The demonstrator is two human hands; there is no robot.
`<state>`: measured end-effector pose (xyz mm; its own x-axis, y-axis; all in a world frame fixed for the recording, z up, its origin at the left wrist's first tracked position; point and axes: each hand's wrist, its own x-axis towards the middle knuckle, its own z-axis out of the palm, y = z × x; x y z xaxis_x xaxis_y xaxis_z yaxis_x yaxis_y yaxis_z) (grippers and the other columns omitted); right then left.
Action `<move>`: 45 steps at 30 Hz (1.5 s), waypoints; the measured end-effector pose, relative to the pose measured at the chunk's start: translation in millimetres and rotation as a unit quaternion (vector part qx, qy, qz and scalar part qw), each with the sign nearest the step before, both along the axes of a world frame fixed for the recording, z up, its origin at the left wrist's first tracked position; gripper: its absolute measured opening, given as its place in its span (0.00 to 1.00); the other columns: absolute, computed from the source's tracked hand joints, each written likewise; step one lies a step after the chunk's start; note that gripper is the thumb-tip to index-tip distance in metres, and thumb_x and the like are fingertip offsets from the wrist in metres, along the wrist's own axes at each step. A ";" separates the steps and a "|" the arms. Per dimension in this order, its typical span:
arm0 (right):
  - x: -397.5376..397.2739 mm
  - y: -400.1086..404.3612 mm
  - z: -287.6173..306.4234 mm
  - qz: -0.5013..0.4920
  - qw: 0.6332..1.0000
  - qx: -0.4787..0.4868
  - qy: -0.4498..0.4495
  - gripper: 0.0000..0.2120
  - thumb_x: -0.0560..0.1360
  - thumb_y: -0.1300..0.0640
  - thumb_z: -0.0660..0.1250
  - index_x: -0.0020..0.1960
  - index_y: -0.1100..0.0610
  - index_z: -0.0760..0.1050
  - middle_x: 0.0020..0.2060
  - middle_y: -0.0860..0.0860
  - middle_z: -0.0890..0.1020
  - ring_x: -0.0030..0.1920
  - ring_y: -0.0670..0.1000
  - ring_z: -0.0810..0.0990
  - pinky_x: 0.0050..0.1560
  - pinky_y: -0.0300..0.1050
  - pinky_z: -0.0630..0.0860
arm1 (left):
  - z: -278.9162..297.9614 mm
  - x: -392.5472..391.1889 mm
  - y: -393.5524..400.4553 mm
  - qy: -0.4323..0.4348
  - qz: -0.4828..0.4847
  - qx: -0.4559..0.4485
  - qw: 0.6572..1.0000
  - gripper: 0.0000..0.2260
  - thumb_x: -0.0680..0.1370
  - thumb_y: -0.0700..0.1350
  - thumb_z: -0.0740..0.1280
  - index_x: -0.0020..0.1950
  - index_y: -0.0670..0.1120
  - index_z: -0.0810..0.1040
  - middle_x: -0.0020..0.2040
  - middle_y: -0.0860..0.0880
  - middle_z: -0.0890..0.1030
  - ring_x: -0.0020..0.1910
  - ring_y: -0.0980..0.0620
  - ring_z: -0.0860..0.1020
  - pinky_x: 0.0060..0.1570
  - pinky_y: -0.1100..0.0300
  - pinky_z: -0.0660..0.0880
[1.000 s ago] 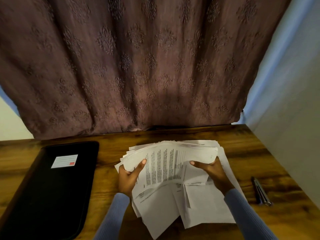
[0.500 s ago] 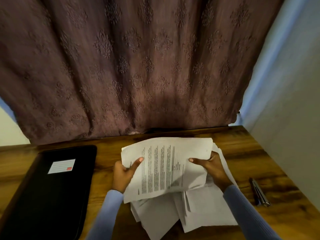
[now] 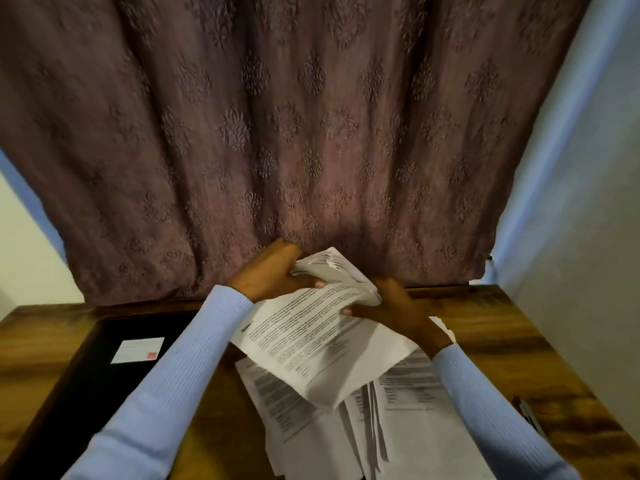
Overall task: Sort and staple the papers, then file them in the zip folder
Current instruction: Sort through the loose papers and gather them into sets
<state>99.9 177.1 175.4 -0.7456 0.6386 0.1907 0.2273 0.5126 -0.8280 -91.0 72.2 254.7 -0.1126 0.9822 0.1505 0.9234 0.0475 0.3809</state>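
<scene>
Gripping a lifted sheaf of printed sheets (image 3: 311,344) above the loose paper pile (image 3: 346,431), left hand (image 3: 273,275) and right hand (image 3: 398,310) both clenched on it; square edges first. Zip folder (image 3: 86,386) left of pile.

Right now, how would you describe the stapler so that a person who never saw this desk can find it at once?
Start at the wooden table and go to its near right corner, beside the white wall. The stapler lies there on bare wood, apart from the loose papers and just right of the right sleeve. It is the only slim, dark, metallic thing; the zip folder is wide, flat and lies far left.
</scene>
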 end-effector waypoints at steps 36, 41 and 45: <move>11.7 -18.2 -47.8 -0.168 0.939 -0.194 0.231 0.20 0.61 0.65 0.78 0.49 0.53 0.77 0.45 0.48 0.83 0.45 0.46 0.82 0.40 0.37 0.80 | -123.4 34.0 -30.0 -0.640 0.138 0.256 0.711 0.06 0.73 0.36 0.68 0.49 0.40 0.79 0.42 0.49 0.85 0.43 0.51 0.83 0.38 0.61 0.79; 11.8 -25.8 -61.8 -0.146 0.939 -0.219 0.220 0.22 0.58 0.53 0.78 0.50 0.52 0.78 0.45 0.46 0.85 0.48 0.50 0.83 0.42 0.38 0.79 | -139.5 36.1 -31.7 -0.600 0.152 0.222 0.754 0.09 0.72 0.35 0.70 0.50 0.45 0.79 0.43 0.54 0.85 0.46 0.54 0.83 0.42 0.61 0.80; 13.0 -24.2 -60.4 -0.138 0.941 -0.218 0.219 0.19 0.63 0.61 0.77 0.51 0.52 0.77 0.45 0.46 0.84 0.48 0.48 0.83 0.43 0.39 0.80 | -140.8 34.2 -32.1 -0.579 0.150 0.223 0.769 0.10 0.71 0.34 0.70 0.49 0.45 0.79 0.41 0.57 0.85 0.44 0.58 0.83 0.40 0.66 0.78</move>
